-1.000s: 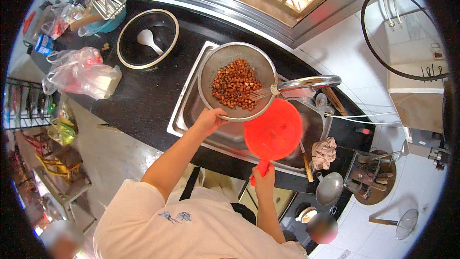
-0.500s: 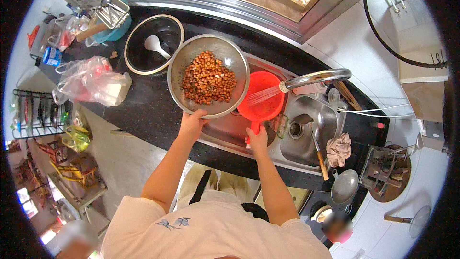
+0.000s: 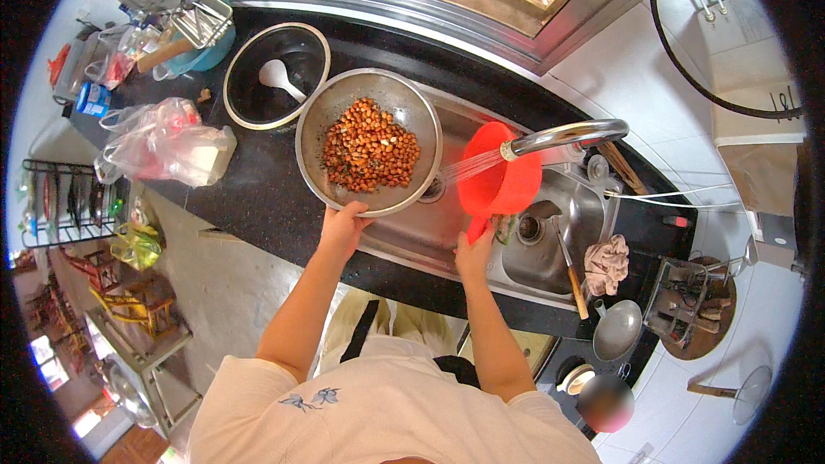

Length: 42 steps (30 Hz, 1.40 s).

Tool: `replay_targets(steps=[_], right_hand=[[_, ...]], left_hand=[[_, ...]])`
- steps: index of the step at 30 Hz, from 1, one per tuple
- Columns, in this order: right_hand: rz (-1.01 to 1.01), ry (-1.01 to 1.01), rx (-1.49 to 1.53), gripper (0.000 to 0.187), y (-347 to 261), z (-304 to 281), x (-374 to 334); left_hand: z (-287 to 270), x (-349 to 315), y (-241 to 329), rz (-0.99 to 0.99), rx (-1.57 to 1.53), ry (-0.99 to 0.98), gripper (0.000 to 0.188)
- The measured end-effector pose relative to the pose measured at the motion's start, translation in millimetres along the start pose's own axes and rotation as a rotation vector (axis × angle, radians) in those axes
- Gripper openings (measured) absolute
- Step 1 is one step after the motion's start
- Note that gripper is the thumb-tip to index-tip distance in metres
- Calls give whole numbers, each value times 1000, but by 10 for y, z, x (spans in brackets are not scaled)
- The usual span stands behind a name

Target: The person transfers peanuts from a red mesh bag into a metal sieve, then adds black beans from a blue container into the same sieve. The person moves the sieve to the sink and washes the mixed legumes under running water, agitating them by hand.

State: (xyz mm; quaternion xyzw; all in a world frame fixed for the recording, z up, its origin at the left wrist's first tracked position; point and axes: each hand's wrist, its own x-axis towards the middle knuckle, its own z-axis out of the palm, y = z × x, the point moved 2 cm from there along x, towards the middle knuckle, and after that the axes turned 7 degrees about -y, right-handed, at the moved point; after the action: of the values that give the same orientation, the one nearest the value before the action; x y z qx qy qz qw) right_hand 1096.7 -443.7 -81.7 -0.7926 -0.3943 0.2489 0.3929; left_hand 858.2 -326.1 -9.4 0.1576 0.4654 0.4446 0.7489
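Note:
My left hand (image 3: 342,225) grips the near rim of a steel colander (image 3: 314,120) full of brown peanuts (image 3: 369,145), held over the left end of the steel sink (image 3: 550,262). My right hand (image 3: 474,251) holds the handle of a red plastic scoop (image 3: 498,182), tilted under the running steel tap (image 3: 567,136). Water sprays from the tap into the scoop.
A dark pan (image 3: 249,103) with a white spoon (image 3: 277,77) sits on the black counter (image 3: 258,193) behind the colander. A plastic bag (image 3: 163,144) lies to the left. A cloth (image 3: 607,263), a knife (image 3: 571,278) and a small pot (image 3: 617,330) are right of the sink.
The colander has shifted left and a little toward me. The red scoop has moved up under the tap, and water now sprays into it.

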Motion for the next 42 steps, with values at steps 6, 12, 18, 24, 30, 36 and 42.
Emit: replay_targets(steps=[6, 12, 18, 24, 30, 36, 42], right_hand=[[436, -121, 472, 48, -572, -163, -185], [405, -113, 268, 47, -516, -549, -548], [120, 26, -116, 47, -96, -711, -787], [402, -65, 302, 46, -715, -723, -814], [400, -367, 661, 45, -720, -344, -625], [401, -612, 538, 40, 188, 486, -75], [531, -543, 602, 47, 630, 695, 167]], left_hand=[[-29, -45, 7, -1, -10, 1, 56], [-66, -23, -8, -13, -33, 13, 57], [-23, -8, -34, -6, -23, -36, 54], [-115, 27, -97, 5, -24, -53, 54], [-182, -16, -73, -15, -16, 10, 55], [-212, 69, -183, -104, -35, -102, 56], [-39, 260, -584, -278, 35, -121, 55]])
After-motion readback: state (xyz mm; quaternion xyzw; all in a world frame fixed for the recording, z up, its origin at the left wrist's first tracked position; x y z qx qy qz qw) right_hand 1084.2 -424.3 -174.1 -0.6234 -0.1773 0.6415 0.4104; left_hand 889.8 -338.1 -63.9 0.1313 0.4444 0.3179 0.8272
